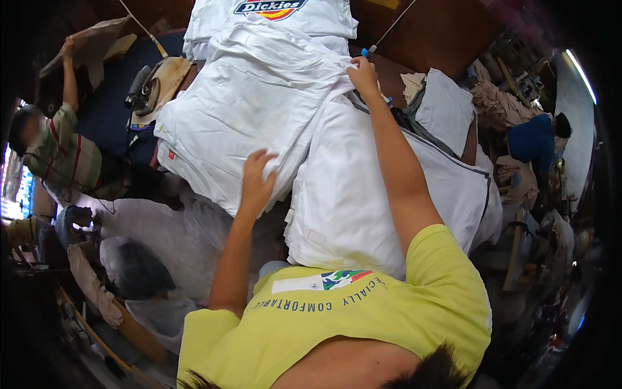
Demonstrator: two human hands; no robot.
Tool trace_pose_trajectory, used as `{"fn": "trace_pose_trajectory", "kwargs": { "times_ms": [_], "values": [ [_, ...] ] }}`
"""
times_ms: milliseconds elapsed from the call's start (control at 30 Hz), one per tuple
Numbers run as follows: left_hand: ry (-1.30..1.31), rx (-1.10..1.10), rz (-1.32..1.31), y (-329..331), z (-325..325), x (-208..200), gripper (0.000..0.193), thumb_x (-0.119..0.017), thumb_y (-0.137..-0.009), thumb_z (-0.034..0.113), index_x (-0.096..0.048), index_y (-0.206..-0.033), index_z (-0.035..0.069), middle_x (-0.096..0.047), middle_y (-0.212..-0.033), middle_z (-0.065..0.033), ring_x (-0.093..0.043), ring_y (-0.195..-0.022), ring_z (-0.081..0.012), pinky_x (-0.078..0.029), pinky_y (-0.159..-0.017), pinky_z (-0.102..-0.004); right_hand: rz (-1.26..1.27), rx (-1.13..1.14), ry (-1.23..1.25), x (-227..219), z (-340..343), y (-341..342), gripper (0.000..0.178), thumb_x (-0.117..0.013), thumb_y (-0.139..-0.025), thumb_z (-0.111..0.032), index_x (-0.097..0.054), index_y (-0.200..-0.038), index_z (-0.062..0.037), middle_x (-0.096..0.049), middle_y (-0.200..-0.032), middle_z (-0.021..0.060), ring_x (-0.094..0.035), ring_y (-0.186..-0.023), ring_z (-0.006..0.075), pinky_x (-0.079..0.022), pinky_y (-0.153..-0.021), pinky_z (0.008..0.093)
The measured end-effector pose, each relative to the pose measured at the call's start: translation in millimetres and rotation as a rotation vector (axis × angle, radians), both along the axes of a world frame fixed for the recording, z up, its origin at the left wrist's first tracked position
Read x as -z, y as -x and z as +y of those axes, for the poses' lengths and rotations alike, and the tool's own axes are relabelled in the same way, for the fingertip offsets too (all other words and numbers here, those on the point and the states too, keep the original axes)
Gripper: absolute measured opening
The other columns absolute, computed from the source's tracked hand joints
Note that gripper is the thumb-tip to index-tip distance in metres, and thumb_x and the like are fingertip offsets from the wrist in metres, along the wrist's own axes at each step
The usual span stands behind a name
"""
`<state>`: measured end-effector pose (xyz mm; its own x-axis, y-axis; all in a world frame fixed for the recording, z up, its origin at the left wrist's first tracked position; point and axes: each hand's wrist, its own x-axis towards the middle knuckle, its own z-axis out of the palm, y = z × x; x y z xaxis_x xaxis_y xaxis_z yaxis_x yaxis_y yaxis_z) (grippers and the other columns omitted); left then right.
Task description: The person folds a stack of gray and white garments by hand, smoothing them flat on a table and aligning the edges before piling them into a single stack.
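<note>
A white T-shirt (240, 97) lies spread and creased over the table in front of me. My left hand (258, 181) is at its near edge, fingers apart and holding nothing. Farther off, my right hand (364, 76) pinches the far right edge of the same T-shirt. Behind it lies another white T-shirt (324, 32) with a coloured print on the chest. To the right, under my right forearm, sits a thick stack of folded white garments (343, 194), its layered edges facing me.
An iron (150, 91) rests on a tan pad left of the T-shirt. A person in a striped shirt (74, 149) stands at the left, lifting a tan cloth (91, 42). Another person in blue (531, 142) is at the far right. Clear plastic bags (162, 227) lie at lower left.
</note>
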<state>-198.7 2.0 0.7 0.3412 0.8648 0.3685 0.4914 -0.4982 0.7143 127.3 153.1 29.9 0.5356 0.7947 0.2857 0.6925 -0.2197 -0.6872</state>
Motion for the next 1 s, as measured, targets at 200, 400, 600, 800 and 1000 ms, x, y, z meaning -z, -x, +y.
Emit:
{"fn": "trace_pose_trajectory", "kwargs": {
  "times_ms": [200, 400, 600, 800, 1000],
  "values": [
    [-0.246, -0.099, -0.043, -140, 115, -21, 0.046, -0.063, -0.071, 0.01, -0.048, -0.115, 0.008, -0.045, -0.113, -0.0161, -0.043, -0.103, -0.0361, -0.04, -0.086, -0.0427, 0.034, -0.119, 0.213, 12, 20, -20, 0.05, -0.06, -0.065, -0.021, -0.052, -0.114, -0.0208, -0.052, -0.119, 0.0122, -0.048, -0.112, 0.0326, -0.04, -0.09, 0.0443],
    [-0.022, -0.359, 0.345, -197, 156, -31, 0.05, -0.065, -0.069, 0.022, -0.046, -0.113, 0.008, -0.046, -0.11, -0.0182, -0.045, -0.103, -0.0368, -0.046, -0.078, -0.0452, -0.132, -0.311, 0.253, -4, 30, -28, 0.047, -0.067, -0.067, -0.03, -0.057, -0.107, -0.0082, -0.06, -0.106, 0.0148, -0.058, -0.098, 0.0301, -0.046, -0.081, 0.0371],
    [-0.131, -0.265, 0.081, -184, 193, -5, 0.023, -0.054, -0.074, 0.016, -0.049, -0.089, 0.0, -0.057, -0.085, -0.0201, -0.057, -0.08, -0.0364, -0.045, -0.069, -0.0442, -0.114, -0.291, 0.128, 1, 49, -20, 0.033, -0.065, -0.073, -0.033, -0.059, -0.096, -0.0105, -0.063, -0.097, 0.0138, -0.059, -0.09, 0.0313, -0.045, -0.072, 0.0413],
    [0.198, 0.263, -0.076, -190, 201, -30, 0.038, -0.054, -0.084, 0.031, -0.051, -0.116, 0.01, -0.058, -0.103, -0.015, -0.056, -0.09, -0.0298, -0.042, -0.079, -0.0378, -0.184, -0.179, -0.13, 34, 70, -21, 0.021, -0.062, -0.073, -0.019, -0.057, -0.093, -0.0153, -0.058, -0.089, 0.0109, -0.059, -0.084, 0.0328, -0.047, -0.069, 0.0425],
    [-0.471, 0.041, 0.557, -207, 208, 32, 0.056, -0.046, -0.081, 0.057, -0.038, -0.132, 0.035, -0.031, -0.141, 0.004, -0.027, -0.129, -0.0225, -0.012, -0.099, -0.0574, -0.082, -0.127, -0.409, 6, 36, -140, 0.023, -0.064, -0.072, -0.021, -0.058, -0.091, -0.01, -0.061, -0.089, 0.0119, -0.061, -0.081, 0.0293, -0.048, -0.07, 0.0378]
  ]
}}
